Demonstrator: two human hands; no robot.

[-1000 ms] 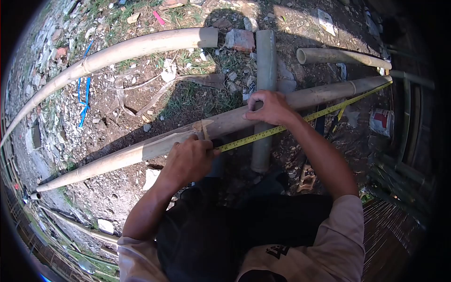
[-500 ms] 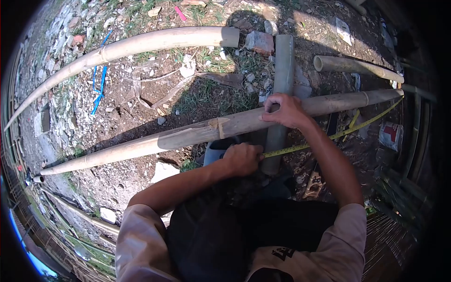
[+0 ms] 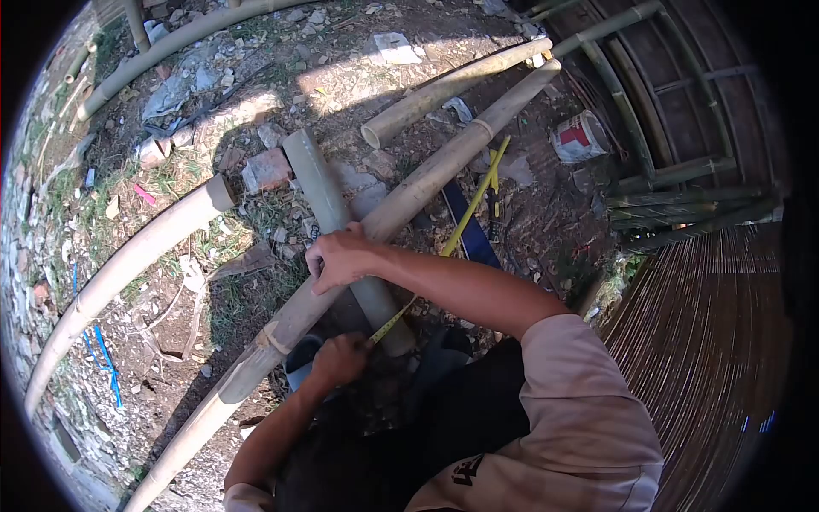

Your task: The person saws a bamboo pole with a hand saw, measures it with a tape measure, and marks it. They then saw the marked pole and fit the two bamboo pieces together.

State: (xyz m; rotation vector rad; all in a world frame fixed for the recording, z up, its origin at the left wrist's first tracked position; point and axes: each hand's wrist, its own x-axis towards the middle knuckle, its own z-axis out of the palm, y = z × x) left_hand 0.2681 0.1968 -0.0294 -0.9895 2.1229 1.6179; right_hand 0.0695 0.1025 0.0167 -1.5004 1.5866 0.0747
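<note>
A long bamboo pole (image 3: 418, 189) runs diagonally across the head view and crosses over a short, thick bamboo piece (image 3: 317, 175). My right hand (image 3: 341, 258) is on the long pole near this crossing, its fingers curled over the top. Below the pole, my left hand (image 3: 339, 360) is closed around the end of a yellow tape measure (image 3: 467, 218). The tape passes under my right forearm and stretches up toward the far end of the pole. A node ring (image 3: 271, 339) and a darker stretch of the pole lie near my left hand.
Another bamboo piece (image 3: 444, 96) lies beyond the long pole. A curved pole (image 3: 141, 256) is at the left. A reddish block (image 3: 266, 171) sits beside the short piece. At the right are a white and red bucket (image 3: 582, 136), a blue board (image 3: 478, 230) and a slatted mat (image 3: 708, 316).
The view has turned to the right, so the long pole appears steeper and the bucket and mat show more. Both hands keep their places on the pole and the tape.
</note>
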